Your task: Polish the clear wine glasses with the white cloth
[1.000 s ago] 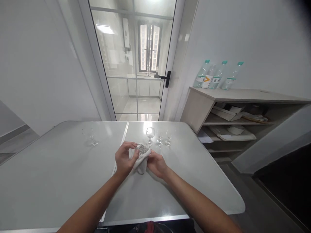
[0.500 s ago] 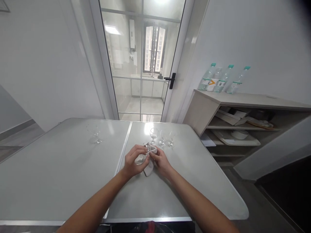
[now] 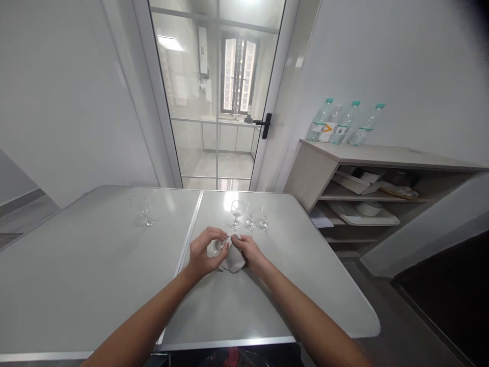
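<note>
My left hand point(image 3: 202, 252) is curled around a small clear stemmed glass point(image 3: 218, 246), held just above the grey table point(image 3: 95, 270). My right hand point(image 3: 246, 251) pinches a white cloth point(image 3: 234, 261) against the glass; the cloth hangs below the fingers. Three more small stemmed glasses point(image 3: 250, 216) stand in a row just beyond my hands. A single glass point(image 3: 145, 213) stands apart on the left half of the table.
A glass door point(image 3: 217, 92) with a black handle is behind the table. A wooden shelf unit point(image 3: 382, 188) on the right carries several water bottles point(image 3: 344, 122) on top and papers and trays inside. The table's right edge borders the floor.
The cloth has come off the glass's bowl and now bunches under my right hand, leaving the glass bare in my left. The hands shifted slightly lower over the table.
</note>
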The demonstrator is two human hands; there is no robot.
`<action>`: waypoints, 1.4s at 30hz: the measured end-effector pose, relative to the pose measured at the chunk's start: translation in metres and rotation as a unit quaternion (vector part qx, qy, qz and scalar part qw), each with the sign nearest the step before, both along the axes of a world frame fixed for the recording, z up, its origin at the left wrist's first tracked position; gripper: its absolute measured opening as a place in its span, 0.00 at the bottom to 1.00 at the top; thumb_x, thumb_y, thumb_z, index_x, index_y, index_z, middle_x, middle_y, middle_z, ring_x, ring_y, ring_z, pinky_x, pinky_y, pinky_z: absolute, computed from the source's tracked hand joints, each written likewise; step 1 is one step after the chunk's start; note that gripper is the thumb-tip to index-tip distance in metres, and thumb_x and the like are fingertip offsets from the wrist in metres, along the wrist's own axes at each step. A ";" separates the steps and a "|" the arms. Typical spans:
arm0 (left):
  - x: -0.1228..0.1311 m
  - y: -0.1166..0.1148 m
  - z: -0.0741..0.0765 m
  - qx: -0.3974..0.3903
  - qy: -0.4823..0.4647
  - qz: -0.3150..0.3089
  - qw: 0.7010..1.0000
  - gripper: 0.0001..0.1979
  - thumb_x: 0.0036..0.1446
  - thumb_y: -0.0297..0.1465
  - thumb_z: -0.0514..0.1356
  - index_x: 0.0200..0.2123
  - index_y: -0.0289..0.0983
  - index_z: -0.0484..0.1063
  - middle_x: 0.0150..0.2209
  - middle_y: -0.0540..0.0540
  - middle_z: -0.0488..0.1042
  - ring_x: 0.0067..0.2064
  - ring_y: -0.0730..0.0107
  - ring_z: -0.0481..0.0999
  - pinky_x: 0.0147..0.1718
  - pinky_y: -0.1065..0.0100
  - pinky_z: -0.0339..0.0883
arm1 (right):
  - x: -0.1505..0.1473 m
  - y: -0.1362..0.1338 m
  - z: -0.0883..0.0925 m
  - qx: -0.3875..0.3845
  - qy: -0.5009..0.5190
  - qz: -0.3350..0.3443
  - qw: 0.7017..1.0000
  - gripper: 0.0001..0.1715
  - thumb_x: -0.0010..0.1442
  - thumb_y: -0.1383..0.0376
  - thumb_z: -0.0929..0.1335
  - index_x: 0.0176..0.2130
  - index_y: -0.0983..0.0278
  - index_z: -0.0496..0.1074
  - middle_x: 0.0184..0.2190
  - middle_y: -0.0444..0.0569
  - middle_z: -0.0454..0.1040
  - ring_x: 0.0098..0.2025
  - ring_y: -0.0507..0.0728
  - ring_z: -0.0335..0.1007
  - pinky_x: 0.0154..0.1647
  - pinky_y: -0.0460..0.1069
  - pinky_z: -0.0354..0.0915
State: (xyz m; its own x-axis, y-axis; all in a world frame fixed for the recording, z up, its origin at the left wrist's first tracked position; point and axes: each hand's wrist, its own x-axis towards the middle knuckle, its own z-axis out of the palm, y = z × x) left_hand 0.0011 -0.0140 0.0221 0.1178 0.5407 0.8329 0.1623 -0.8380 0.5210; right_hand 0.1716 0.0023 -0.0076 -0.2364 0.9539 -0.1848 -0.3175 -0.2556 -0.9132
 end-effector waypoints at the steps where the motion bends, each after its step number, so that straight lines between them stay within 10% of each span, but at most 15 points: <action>1: 0.000 0.001 -0.002 -0.002 -0.001 -0.004 1.000 0.12 0.53 0.22 0.68 0.39 0.41 0.74 0.37 0.44 0.80 0.41 0.58 0.81 0.41 0.57 0.77 | -0.001 -0.001 0.002 -0.010 0.029 0.027 0.999 0.29 0.44 0.46 0.79 0.31 0.67 0.76 0.25 0.45 0.74 0.29 0.53 0.66 0.33 0.48 0.61; 10: -0.004 0.007 0.001 0.016 -0.033 0.026 0.999 0.10 0.54 0.24 0.69 0.39 0.38 0.75 0.36 0.45 0.78 0.40 0.61 0.81 0.40 0.59 0.78 | -0.013 -0.003 -0.015 -0.026 -0.081 0.025 0.996 0.33 0.49 0.42 0.77 0.21 0.66 0.68 0.17 0.42 0.66 0.22 0.50 0.57 0.28 0.46 0.57; 16: -0.006 0.009 0.012 -0.030 -0.149 -0.001 0.988 0.07 0.58 0.28 0.69 0.36 0.38 0.73 0.34 0.46 0.75 0.40 0.62 0.80 0.42 0.58 0.77 | -0.004 -0.006 0.010 -0.055 0.074 0.140 0.986 0.36 0.68 0.39 0.59 0.49 0.67 0.75 0.42 0.57 0.80 0.42 0.61 0.75 0.48 0.54 0.68; 21: -0.007 0.013 0.009 -0.104 -0.186 -0.039 0.976 0.09 0.59 0.32 0.68 0.35 0.38 0.70 0.34 0.46 0.73 0.40 0.63 0.79 0.45 0.57 0.77 | 0.000 0.003 0.003 -0.076 0.097 0.168 0.978 0.36 0.69 0.38 0.57 0.41 0.65 0.72 0.27 0.50 0.75 0.24 0.55 0.67 0.28 0.48 0.64; 24: -0.007 0.018 0.008 -0.127 -0.232 -0.034 0.964 0.11 0.59 0.35 0.68 0.35 0.39 0.68 0.34 0.48 0.71 0.40 0.64 0.78 0.47 0.55 0.77 | -0.002 0.009 -0.003 -0.039 0.078 0.134 0.987 0.39 0.63 0.31 0.59 0.28 0.62 0.66 0.15 0.41 0.62 0.16 0.50 0.52 0.19 0.46 0.53; 29: -0.008 0.021 0.010 -0.157 -0.269 0.002 0.950 0.11 0.59 0.34 0.68 0.35 0.39 0.68 0.35 0.49 0.72 0.39 0.66 0.78 0.47 0.55 0.78 | 0.007 0.006 0.002 0.053 -0.088 -0.060 0.993 0.32 0.57 0.38 0.70 0.25 0.62 0.65 0.19 0.42 0.65 0.22 0.52 0.59 0.25 0.47 0.58; 33: -0.012 0.019 0.013 -0.137 -0.219 0.048 0.965 0.10 0.58 0.33 0.68 0.35 0.38 0.69 0.33 0.48 0.74 0.38 0.65 0.80 0.45 0.58 0.78 | 0.025 0.000 0.017 0.272 -0.306 -0.205 0.889 0.15 0.58 0.58 0.68 0.24 0.62 0.66 0.32 0.46 0.70 0.34 0.54 0.67 0.37 0.48 0.65; 35: -0.012 0.017 0.012 -0.142 -0.162 0.066 0.974 0.09 0.59 0.34 0.68 0.35 0.38 0.71 0.34 0.47 0.75 0.40 0.64 0.81 0.45 0.58 0.78 | 0.028 -0.006 0.025 0.380 -0.409 -0.119 0.821 0.04 0.55 0.65 0.68 0.33 0.63 0.72 0.40 0.48 0.73 0.38 0.55 0.71 0.42 0.48 0.66; 38: -0.008 0.013 0.006 -0.143 -0.062 0.094 0.983 0.06 0.59 0.32 0.67 0.36 0.38 0.73 0.36 0.46 0.77 0.41 0.64 0.81 0.46 0.59 0.79 | 0.020 -0.020 0.034 0.420 -0.568 0.062 0.705 0.27 0.53 0.68 0.68 0.54 0.58 0.73 0.58 0.50 0.70 0.35 0.52 0.73 0.39 0.48 0.67; 42: -0.003 0.012 0.001 -0.122 0.007 0.122 0.985 0.03 0.59 0.30 0.66 0.37 0.39 0.75 0.36 0.48 0.77 0.39 0.67 0.80 0.46 0.60 0.79 | 0.000 -0.037 0.037 0.404 -0.678 0.167 0.591 0.27 0.59 0.65 0.68 0.58 0.57 0.71 0.66 0.54 0.66 0.34 0.55 0.77 0.36 0.50 0.68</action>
State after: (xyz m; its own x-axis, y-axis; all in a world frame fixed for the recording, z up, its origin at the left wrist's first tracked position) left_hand -0.0018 -0.0022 0.0231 -0.0298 0.7385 0.6736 0.3520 -0.6230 0.6986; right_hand 0.1717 -0.0346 0.0291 -0.5944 0.8017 0.0635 0.7906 0.5970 -0.1362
